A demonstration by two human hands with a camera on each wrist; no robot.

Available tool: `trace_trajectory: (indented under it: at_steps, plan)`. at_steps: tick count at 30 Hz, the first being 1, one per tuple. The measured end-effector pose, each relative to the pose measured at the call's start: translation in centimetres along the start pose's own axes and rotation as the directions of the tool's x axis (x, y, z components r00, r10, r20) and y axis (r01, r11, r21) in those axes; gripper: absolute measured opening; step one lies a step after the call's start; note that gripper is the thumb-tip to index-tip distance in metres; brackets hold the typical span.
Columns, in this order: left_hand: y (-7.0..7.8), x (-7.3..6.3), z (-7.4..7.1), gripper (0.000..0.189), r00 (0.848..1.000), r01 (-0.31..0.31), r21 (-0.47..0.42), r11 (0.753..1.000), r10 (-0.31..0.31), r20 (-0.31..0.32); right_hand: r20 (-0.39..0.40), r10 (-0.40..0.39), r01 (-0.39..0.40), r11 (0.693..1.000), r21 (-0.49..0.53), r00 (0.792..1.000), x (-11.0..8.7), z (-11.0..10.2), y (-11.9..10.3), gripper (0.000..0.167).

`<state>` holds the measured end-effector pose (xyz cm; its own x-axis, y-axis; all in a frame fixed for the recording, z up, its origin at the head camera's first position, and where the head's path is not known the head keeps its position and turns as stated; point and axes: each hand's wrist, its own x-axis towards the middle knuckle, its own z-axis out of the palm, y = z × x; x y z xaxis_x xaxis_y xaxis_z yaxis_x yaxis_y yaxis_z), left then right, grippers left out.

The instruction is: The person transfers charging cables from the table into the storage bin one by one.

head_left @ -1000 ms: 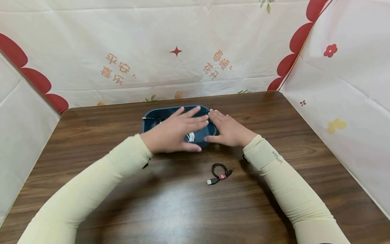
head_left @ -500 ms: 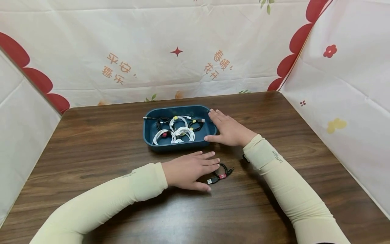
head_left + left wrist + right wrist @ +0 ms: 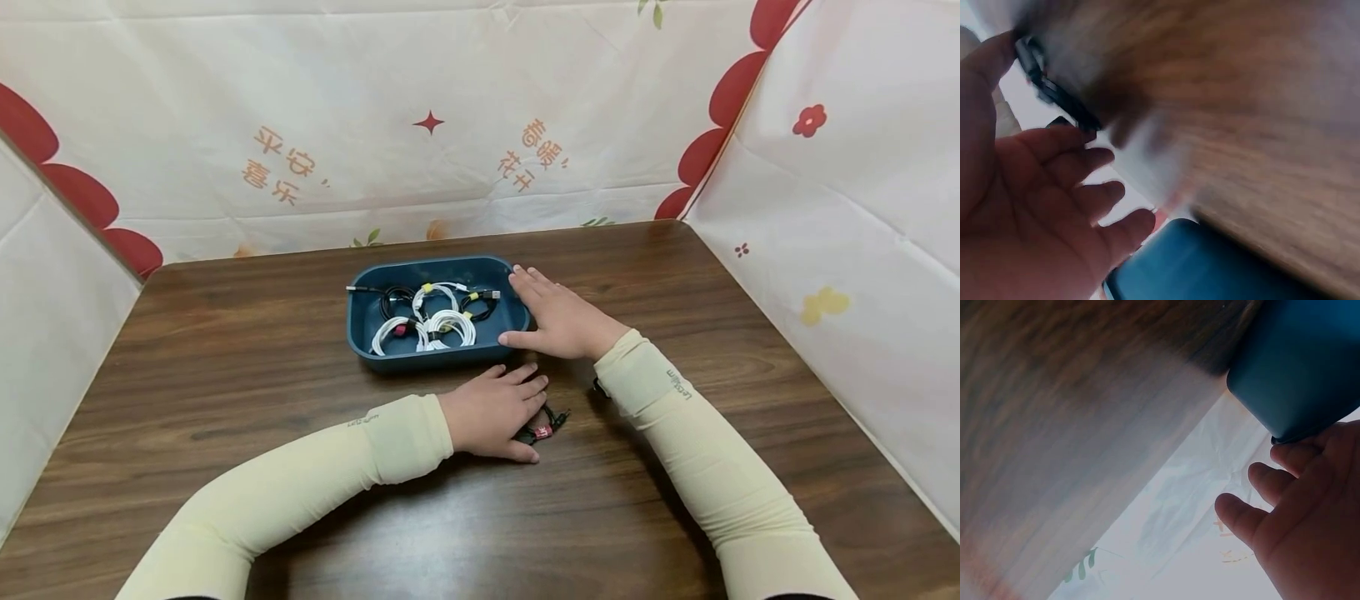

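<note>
My left hand [image 3: 497, 413] is over a black USB cable [image 3: 543, 432], coiled and tied with a red strap, on the table. It hides part of the coil in the head view. In the left wrist view the cable [image 3: 1054, 94] spans between thumb tip and index finger, the other fingers loosely spread. My right hand [image 3: 562, 320] rests at the right end of a dark blue tray [image 3: 427, 362], fingers along the far side of its rim and thumb near the front corner. The right wrist view shows its fingertips beside the tray wall [image 3: 1297, 375].
Several coiled cables, white [image 3: 454, 330] and black [image 3: 397, 302], lie in the tray. One black cable's plug [image 3: 354, 288] pokes over the left rim. A brown wooden table [image 3: 247, 358] bears everything. A printed white cloth [image 3: 390, 75] hangs behind it.
My left hand came back from above the tray to the table, then slid right onto the coiled black cable. The right hand has stayed at the tray's right end.
</note>
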<state>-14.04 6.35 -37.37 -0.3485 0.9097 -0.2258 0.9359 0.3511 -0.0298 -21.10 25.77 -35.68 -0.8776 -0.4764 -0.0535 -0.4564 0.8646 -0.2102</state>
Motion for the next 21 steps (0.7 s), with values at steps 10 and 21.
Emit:
trace_trajectory:
  at_steps: [10,21]
  plan:
    - [-0.67,-0.21,-0.58,0.073,1.0,-0.026,-0.051,0.998,0.025,-0.014,-0.005,-0.004,0.004,1.0,0.015,1.0,-0.01,0.1,-0.06,0.102]
    - [-0.87,0.02,-0.7,0.053,0.989,-0.15,-0.109,0.983,0.148,-0.03,-0.011,0.012,-0.011,1.0,0.025,1.0,-0.07,0.26,0.04,0.101]
